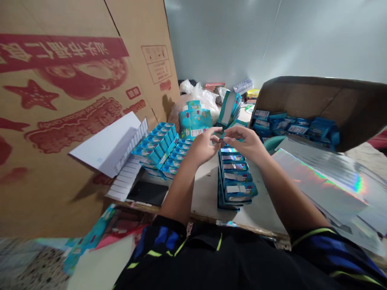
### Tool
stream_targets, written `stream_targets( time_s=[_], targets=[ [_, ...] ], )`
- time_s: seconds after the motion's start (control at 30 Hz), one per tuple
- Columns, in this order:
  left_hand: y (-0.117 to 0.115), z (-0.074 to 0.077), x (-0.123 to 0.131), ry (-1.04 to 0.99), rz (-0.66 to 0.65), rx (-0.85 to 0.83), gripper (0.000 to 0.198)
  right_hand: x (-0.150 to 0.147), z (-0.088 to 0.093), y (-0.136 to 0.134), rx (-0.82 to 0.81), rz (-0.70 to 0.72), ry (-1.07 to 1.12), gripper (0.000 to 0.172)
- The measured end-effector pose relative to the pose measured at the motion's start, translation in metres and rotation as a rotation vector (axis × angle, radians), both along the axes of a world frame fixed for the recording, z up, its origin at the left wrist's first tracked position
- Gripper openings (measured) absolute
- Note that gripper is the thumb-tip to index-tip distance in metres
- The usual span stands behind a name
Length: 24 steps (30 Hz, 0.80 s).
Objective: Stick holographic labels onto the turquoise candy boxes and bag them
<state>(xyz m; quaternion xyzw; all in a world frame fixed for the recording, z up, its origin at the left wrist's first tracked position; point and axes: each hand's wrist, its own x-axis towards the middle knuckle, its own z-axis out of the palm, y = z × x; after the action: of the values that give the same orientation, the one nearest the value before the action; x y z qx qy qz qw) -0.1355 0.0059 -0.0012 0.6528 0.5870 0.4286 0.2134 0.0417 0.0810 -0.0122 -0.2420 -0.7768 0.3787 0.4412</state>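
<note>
My left hand [205,146] and my right hand [245,143] meet above the table, their fingertips pinching a small teal carton [219,136] from either side. Most of that carton is hidden by my fingers. Directly below my right hand, a row of teal boxes with silver holographic faces [237,177] stands in a tilted line. Left of my left hand is a packed block of teal boxes [159,147]. Just beyond my hands lean a flat printed teal carton [195,119] and a stack of teal cartons [229,109].
A large printed cardboard carton [60,100] rises at the left. An open cardboard box [302,98] holding teal boxes sits at the far right, above holographic sheets [317,177]. White slotted card [127,161] and a black phone [148,192] lie left. Plastic bags [199,96] lie behind.
</note>
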Motion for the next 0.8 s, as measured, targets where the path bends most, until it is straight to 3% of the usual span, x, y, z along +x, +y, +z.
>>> stream_targets(
  time_s=[0.17,0.3,0.47,0.63,0.8],
  targets=[
    [-0.007,0.0,0.003,-0.061,-0.114,0.011,0.063,-0.001,0.003,-0.007,0.078,0.038,-0.089,0.009],
    [-0.004,-0.007,0.001,-0.214,-0.174,-0.028,0.068,-0.002,0.005,-0.008,0.071,-0.044,0.004,0.011],
    [0.012,-0.025,-0.006,-0.373,-0.055,-0.032,0.051,-0.006,-0.002,-0.002,-0.021,-0.159,0.1,0.013],
    [0.021,-0.028,-0.008,-0.345,-0.007,-0.122,0.019,-0.008,-0.011,0.012,-0.109,-0.303,0.144,0.014],
    [0.028,-0.029,-0.015,-0.42,0.076,-0.152,0.02,-0.01,-0.018,0.02,-0.141,-0.364,0.133,0.016]
  ],
)
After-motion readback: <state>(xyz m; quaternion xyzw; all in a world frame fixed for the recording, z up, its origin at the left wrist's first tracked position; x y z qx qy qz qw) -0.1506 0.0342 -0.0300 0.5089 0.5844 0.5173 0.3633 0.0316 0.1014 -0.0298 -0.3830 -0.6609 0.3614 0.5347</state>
